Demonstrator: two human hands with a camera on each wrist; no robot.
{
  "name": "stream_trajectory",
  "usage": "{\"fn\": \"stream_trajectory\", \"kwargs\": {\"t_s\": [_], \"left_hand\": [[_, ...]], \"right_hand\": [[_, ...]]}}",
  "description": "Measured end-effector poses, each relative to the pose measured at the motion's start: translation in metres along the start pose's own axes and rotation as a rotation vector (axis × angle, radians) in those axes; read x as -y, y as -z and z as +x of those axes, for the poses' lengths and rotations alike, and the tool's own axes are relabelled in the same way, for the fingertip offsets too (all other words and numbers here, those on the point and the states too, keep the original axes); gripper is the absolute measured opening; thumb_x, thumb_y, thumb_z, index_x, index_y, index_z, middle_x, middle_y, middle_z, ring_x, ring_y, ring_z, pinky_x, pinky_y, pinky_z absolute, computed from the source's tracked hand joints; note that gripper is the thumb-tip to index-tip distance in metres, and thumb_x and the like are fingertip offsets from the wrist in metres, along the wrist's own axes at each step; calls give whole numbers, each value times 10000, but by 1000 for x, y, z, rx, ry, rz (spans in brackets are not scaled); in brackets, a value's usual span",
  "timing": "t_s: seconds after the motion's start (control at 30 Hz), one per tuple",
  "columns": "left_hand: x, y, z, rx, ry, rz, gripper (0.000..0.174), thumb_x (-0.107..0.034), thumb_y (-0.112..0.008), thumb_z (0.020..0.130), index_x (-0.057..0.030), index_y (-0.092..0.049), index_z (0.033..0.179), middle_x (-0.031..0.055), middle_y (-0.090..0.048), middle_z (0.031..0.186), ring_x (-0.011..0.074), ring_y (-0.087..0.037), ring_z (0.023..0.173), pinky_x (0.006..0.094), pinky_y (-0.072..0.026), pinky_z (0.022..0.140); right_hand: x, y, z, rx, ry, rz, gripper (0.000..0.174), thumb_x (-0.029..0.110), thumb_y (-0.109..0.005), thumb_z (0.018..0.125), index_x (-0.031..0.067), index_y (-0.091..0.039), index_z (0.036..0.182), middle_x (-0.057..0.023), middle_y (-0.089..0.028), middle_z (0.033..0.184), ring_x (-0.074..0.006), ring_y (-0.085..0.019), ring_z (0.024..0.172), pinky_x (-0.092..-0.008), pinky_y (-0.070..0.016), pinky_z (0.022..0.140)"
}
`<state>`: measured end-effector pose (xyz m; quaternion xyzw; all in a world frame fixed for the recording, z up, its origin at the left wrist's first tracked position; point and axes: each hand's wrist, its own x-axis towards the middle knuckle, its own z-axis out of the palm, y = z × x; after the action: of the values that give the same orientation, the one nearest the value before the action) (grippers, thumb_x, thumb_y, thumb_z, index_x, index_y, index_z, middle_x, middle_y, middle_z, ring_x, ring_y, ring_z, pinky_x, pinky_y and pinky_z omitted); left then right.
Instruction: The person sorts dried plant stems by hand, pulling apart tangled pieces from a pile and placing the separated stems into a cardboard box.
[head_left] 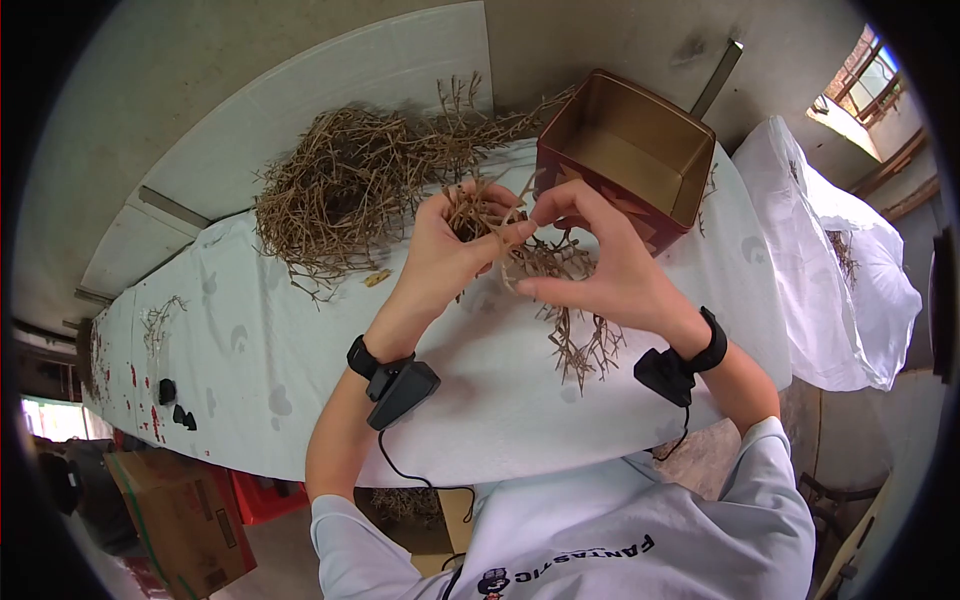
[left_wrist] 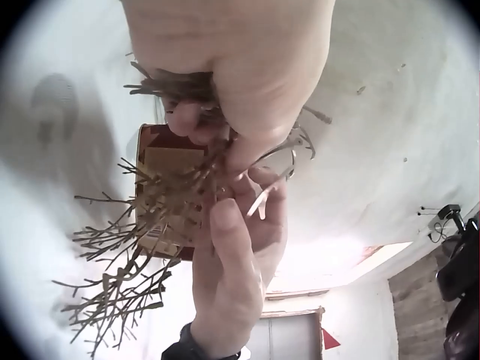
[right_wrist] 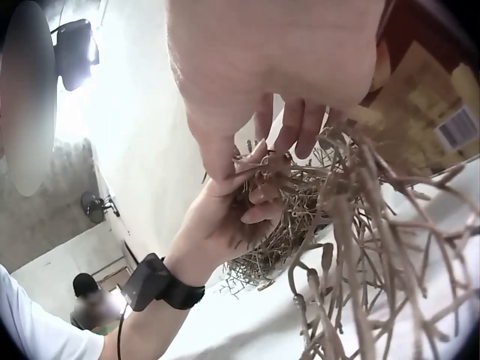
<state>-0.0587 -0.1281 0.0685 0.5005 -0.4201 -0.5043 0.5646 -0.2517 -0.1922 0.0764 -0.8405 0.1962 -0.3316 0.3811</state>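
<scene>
Both hands meet over the white-covered table, working on dried, branching twigs. My left hand (head_left: 450, 250) curls around a small bunch, its thumb laid across toward the other hand. Thumb and fingertips of my right hand (head_left: 615, 265) pinch a twig right beside the left thumb. Below the hands, a forked spray of twigs (head_left: 585, 350) hangs over the cloth; in the left wrist view this twig spray (left_wrist: 124, 277) spreads out to one side. A large tangled heap of the same brown twigs (head_left: 335, 190) lies beyond my left hand.
Just past my right hand stands an open red tin box (head_left: 635, 140) with a gold inside. A white plastic bag (head_left: 825, 280) sits at the right end. On the left of the tablecloth (head_left: 250, 340) lie small black pieces (head_left: 167, 391) and red bits. A cardboard box (head_left: 180, 525) stands lower left.
</scene>
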Motion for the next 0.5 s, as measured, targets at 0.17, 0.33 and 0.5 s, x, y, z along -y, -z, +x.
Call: {"fn": "stream_trajectory", "kwargs": {"t_s": [0.17, 0.33, 0.5], "left_hand": [[-4, -4, -1, 62, 44, 169, 225, -73, -794, 829, 16, -656, 982, 30, -689, 865, 97, -635, 764, 244, -507, 654], [15, 8, 5, 119, -68, 344, 211, -87, -790, 818, 35, -654, 924, 68, -695, 816, 116, -639, 751, 273, -504, 661], [29, 16, 13, 88, -267, 572, 210, -100, -784, 834, 15, -647, 943, 27, -667, 802, 96, -615, 735, 281, -468, 628]], "right_hand": [[-4, 3, -4, 67, -55, 91, 278, -1, -694, 804, 10, -567, 1051, -67, -623, 1035, -152, -623, 958, -312, -502, 912], [-7, 7, -1, 66, -121, 99, 204, -39, -633, 800, 3, -581, 992, -41, -600, 968, -120, -603, 896, -273, -496, 867], [-1, 17, 1, 109, -287, 301, 200, -8, -566, 847, -3, -575, 1047, -13, -545, 923, -77, -528, 835, -233, -475, 794]]}}
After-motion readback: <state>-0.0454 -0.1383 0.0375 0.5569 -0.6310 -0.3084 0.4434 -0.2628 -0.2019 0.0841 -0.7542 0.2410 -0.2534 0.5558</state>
